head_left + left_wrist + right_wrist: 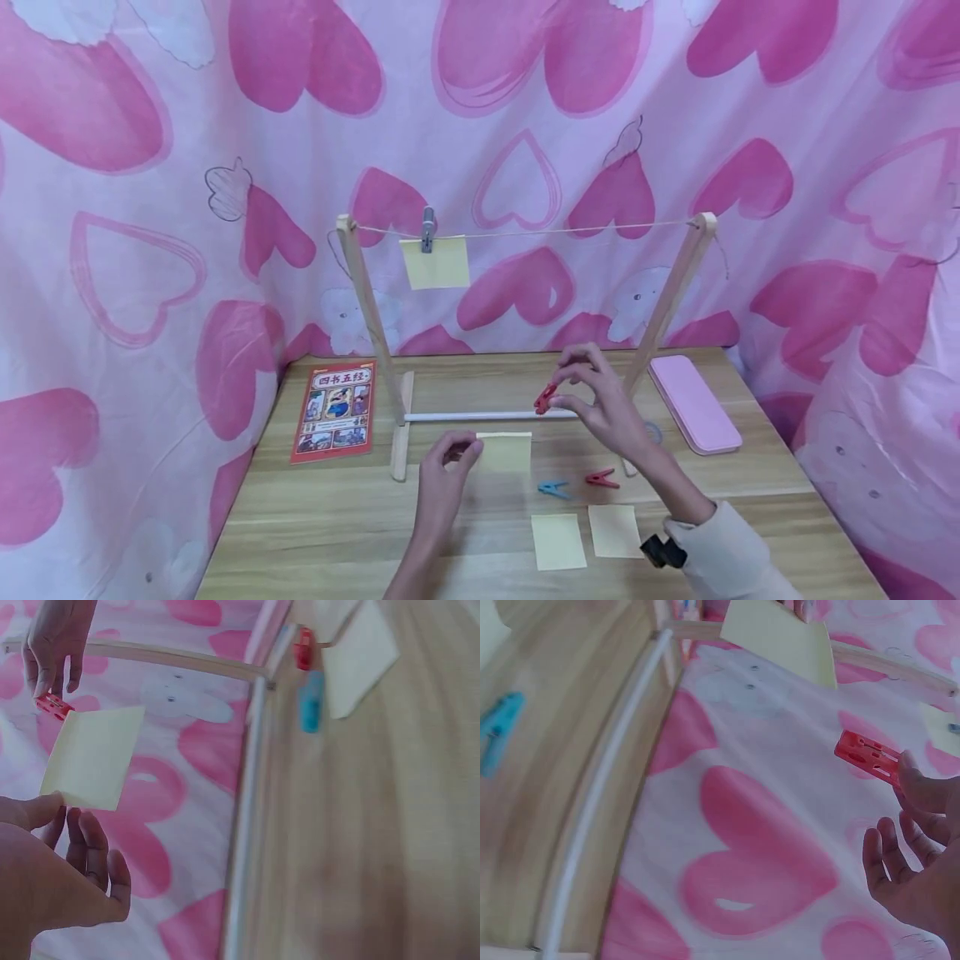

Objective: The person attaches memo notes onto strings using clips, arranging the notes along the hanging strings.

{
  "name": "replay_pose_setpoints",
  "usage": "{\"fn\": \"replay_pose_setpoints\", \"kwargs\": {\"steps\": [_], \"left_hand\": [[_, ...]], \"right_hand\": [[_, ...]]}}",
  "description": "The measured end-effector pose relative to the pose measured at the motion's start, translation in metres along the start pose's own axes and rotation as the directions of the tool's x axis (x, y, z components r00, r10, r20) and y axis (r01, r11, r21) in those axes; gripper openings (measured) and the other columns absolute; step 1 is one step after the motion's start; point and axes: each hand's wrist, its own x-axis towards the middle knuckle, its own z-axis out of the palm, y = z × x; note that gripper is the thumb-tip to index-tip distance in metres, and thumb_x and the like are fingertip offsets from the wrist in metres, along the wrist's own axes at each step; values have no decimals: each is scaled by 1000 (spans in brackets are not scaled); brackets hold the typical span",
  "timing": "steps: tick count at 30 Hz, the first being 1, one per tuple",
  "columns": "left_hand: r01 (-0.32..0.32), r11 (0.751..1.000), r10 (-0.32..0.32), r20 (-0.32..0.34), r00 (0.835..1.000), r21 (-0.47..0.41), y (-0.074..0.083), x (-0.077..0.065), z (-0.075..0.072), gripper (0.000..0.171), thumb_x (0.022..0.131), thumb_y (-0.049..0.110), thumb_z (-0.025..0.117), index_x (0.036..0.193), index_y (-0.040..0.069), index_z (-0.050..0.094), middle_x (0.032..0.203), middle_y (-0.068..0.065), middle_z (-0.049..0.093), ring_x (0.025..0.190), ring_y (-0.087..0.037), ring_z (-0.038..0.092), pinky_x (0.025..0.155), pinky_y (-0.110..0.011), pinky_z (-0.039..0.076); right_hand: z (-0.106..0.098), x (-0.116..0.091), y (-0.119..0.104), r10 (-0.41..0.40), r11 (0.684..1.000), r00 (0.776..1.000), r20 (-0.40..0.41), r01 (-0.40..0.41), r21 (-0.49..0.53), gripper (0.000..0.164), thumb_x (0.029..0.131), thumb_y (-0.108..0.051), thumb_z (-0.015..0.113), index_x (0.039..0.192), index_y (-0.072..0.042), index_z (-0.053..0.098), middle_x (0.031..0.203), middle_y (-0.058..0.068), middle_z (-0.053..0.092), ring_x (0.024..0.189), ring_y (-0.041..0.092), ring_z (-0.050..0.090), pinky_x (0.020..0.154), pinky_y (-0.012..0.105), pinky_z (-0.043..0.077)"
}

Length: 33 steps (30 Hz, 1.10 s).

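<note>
My left hand pinches a yellow sticky note by its left edge, holding it up above the table. In the left wrist view the thumb presses on one corner of the note. To the right, my right hand pinches a red clothespin between thumb and forefinger, the other fingers loosely bent. The right wrist view shows the red clothespin pointing away from the fingertips. Behind both hands a string runs between two wooden posts. A grey clothespin holds another yellow note on it.
A blue clothespin, a second red clothespin and two yellow notes lie on the table in front. At left lies a red comic-style booklet; at right, a pink case. A white bar joins the posts low down.
</note>
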Motion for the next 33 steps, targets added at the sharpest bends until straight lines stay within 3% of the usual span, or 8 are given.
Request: {"fn": "replay_pose_setpoints", "kwargs": {"steps": [6,11,16,22,26,33], "left_hand": [[-55,998,54,-47,997,-13,28,12,4,14,102,20,80,111,10,81,102,-4,77,96,-14,65,88,-24,52],[-126,989,119,-102,988,-74,56,26,7,17,101,19,82,114,9,79,103,-5,77,95,-15,65,84,-23,51],[-235,964,220,-130,967,-121,88,41,7,17,99,18,83,113,9,78,104,-5,75,95,-15,62,86,-22,48],[-346,925,319,-173,932,-159,124,59,13,15,100,18,82,110,7,80,96,-6,73,85,-16,60,76,-21,47],[-366,906,329,-189,925,-213,147,68,19,16,100,16,83,109,3,81,93,-1,69,82,-14,59,70,-19,46],[-331,903,292,-176,940,-272,177,86,23,18,100,20,83,109,4,84,80,5,56,77,-10,47,66,-21,38]], "right_hand": [[-19,26,-19,-13,1000,1000,-20,13,4,30,78,17,87,99,-3,79,119,14,59,114,20,58,98,15,49],[-38,56,-41,-10,999,998,-54,12,31,30,76,19,86,99,0,79,124,12,60,127,15,56,109,20,46],[-57,96,-67,-72,997,996,-55,73,18,28,75,18,87,98,4,79,124,11,60,131,13,52,118,30,37],[-75,150,-88,-88,996,994,-56,87,-23,23,77,18,88,95,10,78,120,-7,57,129,10,52,117,33,38],[-82,181,-94,-66,997,997,-41,65,-29,20,80,15,90,96,10,79,117,-14,53,126,9,51,111,30,39],[-85,213,-97,8,994,1000,14,-6,-105,13,89,0,89,100,4,82,117,-5,52,126,5,45,106,33,42]]}}
